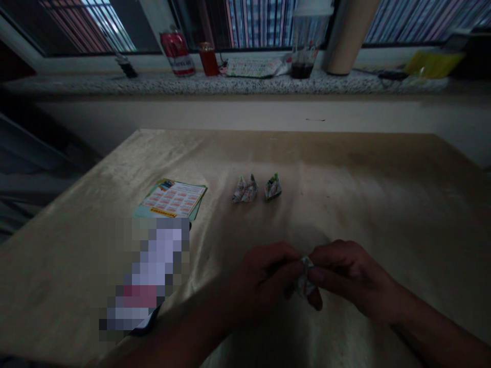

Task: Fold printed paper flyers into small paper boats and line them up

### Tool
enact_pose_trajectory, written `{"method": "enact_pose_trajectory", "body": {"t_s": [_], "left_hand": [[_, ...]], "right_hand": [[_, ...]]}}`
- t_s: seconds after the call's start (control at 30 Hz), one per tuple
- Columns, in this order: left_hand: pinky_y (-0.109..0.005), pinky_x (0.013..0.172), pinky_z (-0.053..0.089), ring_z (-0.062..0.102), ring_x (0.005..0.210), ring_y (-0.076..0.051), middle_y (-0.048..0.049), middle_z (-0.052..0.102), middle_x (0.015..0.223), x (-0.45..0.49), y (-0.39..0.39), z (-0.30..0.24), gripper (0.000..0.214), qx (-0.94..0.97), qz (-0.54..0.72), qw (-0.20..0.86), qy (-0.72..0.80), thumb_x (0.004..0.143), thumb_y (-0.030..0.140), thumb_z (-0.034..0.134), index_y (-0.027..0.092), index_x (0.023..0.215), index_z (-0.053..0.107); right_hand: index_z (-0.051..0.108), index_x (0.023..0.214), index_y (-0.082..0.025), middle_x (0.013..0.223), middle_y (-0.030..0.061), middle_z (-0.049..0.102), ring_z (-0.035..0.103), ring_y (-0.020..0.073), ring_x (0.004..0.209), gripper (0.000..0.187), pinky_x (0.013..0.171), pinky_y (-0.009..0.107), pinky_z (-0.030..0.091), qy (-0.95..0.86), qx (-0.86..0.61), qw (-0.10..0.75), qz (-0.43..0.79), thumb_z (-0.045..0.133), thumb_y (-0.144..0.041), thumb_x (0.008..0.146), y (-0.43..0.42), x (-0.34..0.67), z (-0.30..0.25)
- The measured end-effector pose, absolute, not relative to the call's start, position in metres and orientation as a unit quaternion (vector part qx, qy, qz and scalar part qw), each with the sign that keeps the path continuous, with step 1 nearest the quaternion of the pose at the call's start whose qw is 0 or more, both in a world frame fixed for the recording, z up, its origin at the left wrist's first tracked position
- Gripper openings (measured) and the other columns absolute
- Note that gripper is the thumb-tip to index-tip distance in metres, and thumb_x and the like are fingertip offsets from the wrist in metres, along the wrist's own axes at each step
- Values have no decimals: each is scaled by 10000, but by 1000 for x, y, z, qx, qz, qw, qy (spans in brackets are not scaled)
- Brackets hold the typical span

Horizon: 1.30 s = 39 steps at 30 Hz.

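Note:
Between my two hands is a small piece of folded printed paper, pale with green and reddish marks. My left hand pinches it from the left, its fingers partly hiding the paper. From the right, my right hand grips its upper edge between thumb and fingers. Farther back on the table stand a pair of small folded paper pieces, touching each other, and a single folded paper piece just right of them. All have pointed tips and similar printing.
Left on the table lie a stack of printed sheets and a blurred-out phone-like device. Along the granite windowsill stand a red can, an amber jar, a cup with dark liquid and a cardboard tube.

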<state>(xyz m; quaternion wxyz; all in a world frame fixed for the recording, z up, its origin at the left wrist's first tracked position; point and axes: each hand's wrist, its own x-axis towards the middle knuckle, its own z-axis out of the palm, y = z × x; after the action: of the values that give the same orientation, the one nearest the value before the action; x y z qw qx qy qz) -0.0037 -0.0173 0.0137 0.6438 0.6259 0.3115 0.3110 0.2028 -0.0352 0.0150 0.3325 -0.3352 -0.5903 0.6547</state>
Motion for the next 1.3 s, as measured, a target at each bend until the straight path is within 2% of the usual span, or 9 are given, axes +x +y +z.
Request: {"method": "enact_pose_trajectory", "body": {"t_s": [0.2,0.4,0.57,0.67,0.73,0.83,0.93,1.13,1.3], "left_hand": [[-209,476,318,449,478,-81,22,537,540,-3,-15,2,487,506,292,736,342,790,594,752,136,696,616],[-219,540,423,539,558,-101,-3,597,646,1,-16,1,394,530,335,701,340,892,521,675,143,796,615],[-327,830,561,665,958,-199,-93,676,1092,-4,-12,4,363,727,426,448,300,843,301,768,201,1165,635],[-295,807,570,683,908,-174,-80,693,1014,-9,-5,3,144,799,429,327,267,903,201,682,192,1044,712],[-249,729,562,684,784,-141,-55,707,883,-10,-3,3,95,798,432,306,288,924,170,649,179,964,735],[-235,664,541,679,682,-132,-32,728,773,-10,-3,5,55,781,421,316,336,891,182,700,170,899,752],[-244,653,533,693,642,-139,-14,752,717,-9,-6,6,40,748,390,376,384,844,212,758,175,830,761],[-219,602,496,661,594,-120,-19,733,673,-6,-8,0,74,705,432,456,329,841,188,759,152,777,767],[-228,638,505,682,648,-135,-31,749,707,-5,-8,4,78,684,391,495,367,834,208,759,147,786,760]], "right_hand": [[754,845,-126,647,35,697,650,109,554,274,554,220,546,-551,-294,342,702,631,-333,975,-35,201,14],[724,820,-127,682,39,711,657,104,554,272,542,212,535,-500,-330,363,714,664,-358,952,-31,201,6],[666,788,-135,553,10,669,591,92,432,344,445,189,461,-438,-366,351,742,642,-435,953,-26,204,-1],[664,796,-151,581,3,666,622,109,493,351,505,211,500,-482,-422,339,689,606,-451,969,-27,202,3],[700,900,-169,735,30,722,682,138,651,268,609,236,539,-567,-474,369,564,620,-416,966,-29,200,7],[733,1039,-220,906,48,757,707,169,803,144,692,267,550,-690,-465,413,370,657,-303,949,-31,199,11],[759,946,-216,742,26,735,664,139,613,110,556,251,504,-747,-429,420,288,650,-219,948,-32,199,12],[735,832,-160,630,15,689,610,103,499,100,477,221,448,-766,-443,418,206,671,-166,908,-35,193,15],[729,804,-169,627,6,704,632,103,500,109,484,212,462,-756,-455,406,240,671,-185,894,-34,191,19]]}}
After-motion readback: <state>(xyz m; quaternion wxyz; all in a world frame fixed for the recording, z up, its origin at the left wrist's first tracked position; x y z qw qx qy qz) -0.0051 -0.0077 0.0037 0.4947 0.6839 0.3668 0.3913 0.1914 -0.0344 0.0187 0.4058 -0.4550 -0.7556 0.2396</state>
